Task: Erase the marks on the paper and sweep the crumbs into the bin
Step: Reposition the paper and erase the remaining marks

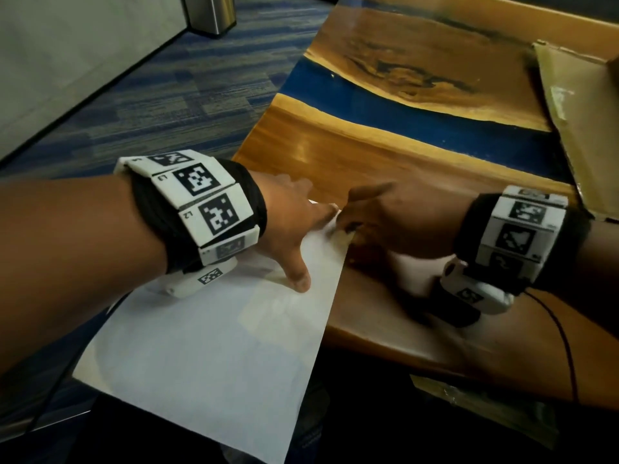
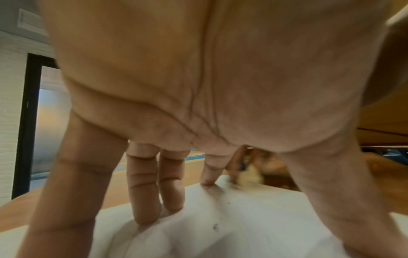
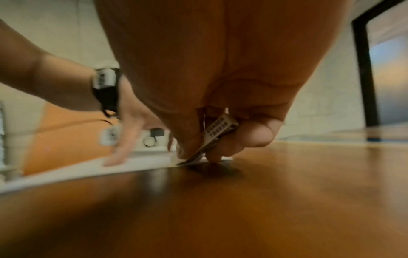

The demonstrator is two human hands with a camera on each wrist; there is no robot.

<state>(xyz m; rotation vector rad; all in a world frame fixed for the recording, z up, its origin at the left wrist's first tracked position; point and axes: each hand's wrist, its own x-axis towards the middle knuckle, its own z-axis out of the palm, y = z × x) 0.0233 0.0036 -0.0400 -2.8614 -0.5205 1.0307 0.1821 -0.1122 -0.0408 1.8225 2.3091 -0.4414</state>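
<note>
A white sheet of paper [image 1: 214, 346] lies on the near left corner of the wooden table [image 1: 385, 155], and part of it hangs over the edge. My left hand [image 1: 294, 226] rests on the paper with spread, straight fingers [image 2: 145, 192] pressing it flat. My right hand [image 1: 378, 219] pinches a small white eraser [image 3: 217, 134] in a printed sleeve and presses its tip onto the paper's far right corner [image 3: 187, 161], close to the left fingertips. A few dark specks [image 2: 215, 227] lie on the paper beneath the left palm.
A flattened cardboard box [image 1: 576, 122] lies at the table's right side. A blue resin strip [image 1: 402, 112] runs across the tabletop. A steel bin [image 1: 209, 11] stands on the striped carpet at the far left. A black cable [image 1: 562, 333] trails from the right wrist.
</note>
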